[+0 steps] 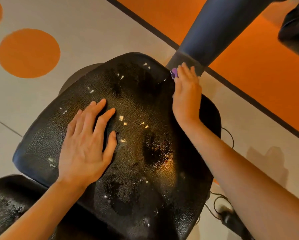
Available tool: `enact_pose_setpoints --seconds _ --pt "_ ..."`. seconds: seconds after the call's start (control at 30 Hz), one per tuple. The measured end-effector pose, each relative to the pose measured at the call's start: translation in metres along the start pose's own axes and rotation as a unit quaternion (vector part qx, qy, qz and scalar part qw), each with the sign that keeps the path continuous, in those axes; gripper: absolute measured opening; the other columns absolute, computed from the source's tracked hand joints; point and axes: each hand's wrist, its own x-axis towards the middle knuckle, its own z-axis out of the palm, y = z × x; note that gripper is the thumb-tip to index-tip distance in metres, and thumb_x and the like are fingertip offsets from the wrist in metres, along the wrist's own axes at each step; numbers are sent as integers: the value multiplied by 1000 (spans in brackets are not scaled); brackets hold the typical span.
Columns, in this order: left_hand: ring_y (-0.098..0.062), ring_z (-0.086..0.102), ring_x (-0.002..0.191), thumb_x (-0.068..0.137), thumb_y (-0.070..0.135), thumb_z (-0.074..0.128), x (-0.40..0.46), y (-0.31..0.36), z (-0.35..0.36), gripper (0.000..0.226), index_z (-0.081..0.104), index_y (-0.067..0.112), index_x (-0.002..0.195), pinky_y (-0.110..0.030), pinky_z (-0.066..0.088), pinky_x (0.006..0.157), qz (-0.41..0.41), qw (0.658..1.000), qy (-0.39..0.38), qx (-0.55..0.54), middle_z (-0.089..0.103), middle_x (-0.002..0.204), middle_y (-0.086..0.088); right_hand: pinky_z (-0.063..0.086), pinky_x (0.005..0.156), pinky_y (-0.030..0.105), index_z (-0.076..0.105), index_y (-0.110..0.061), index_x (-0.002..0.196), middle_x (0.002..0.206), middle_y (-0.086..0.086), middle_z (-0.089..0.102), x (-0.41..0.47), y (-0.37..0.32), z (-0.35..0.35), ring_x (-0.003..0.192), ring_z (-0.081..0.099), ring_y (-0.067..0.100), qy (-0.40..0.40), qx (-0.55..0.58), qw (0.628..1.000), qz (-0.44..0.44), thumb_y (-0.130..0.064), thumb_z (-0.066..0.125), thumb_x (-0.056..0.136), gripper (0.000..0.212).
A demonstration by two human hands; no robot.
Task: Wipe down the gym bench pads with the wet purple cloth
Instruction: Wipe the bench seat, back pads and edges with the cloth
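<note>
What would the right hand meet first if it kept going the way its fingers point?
Probably the dark padded post just beyond the right hand and purple cloth, though depth is unclear.

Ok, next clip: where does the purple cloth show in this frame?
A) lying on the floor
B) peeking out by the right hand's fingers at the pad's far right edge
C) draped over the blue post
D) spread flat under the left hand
B: a bit of purple cloth shows beside the right hand at the edge of the black pad; the left hand lies flat on bare pad.

Wet black pad (136,135), purple cloth (174,73) edgeside.
</note>
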Motion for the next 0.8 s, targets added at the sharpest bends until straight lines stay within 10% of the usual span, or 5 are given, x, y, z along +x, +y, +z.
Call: enact_pose_setpoints --seconds 0.2,0.37,0.57,0.8 --pt "-28 29 146 98 39 38 0 0 -2 53 45 12 142 -42 15 121 -4 1000 -5 -4 35 155 -7 29 115 42 45 -8 139 146 8 43 -103 5 -22 140 35 24 -112 10 981 -158 -6 52 94 46" --pt "-27 28 146 97 38 38 1 -1 1 52 45 12 142 -44 19 120 -3 1000 -4 -6 35 154 -7 44 102 51 49 -4 133 137 15 52 0 -5 7 130 46 31 -7 12 999 -36 -3 47 95 38" --pt "-26 27 147 97 40 37 0 -1 -1 53 44 13 143 -42 16 121 -6 1000 -9 -4 34 155 -6 25 117 43 42 -9 140 149 7 39 -102 11 -28 142 30 23 -133 39 978 -155 -13 39 96 45" --pt "-24 27 148 98 40 37 0 -1 1 53 44 14 143 -39 13 122 -4 1000 -13 -2 34 155 -5 34 110 52 44 -5 138 146 14 42 -34 -9 2 139 34 29 -29 12 999 -30 -2 44 97 42"
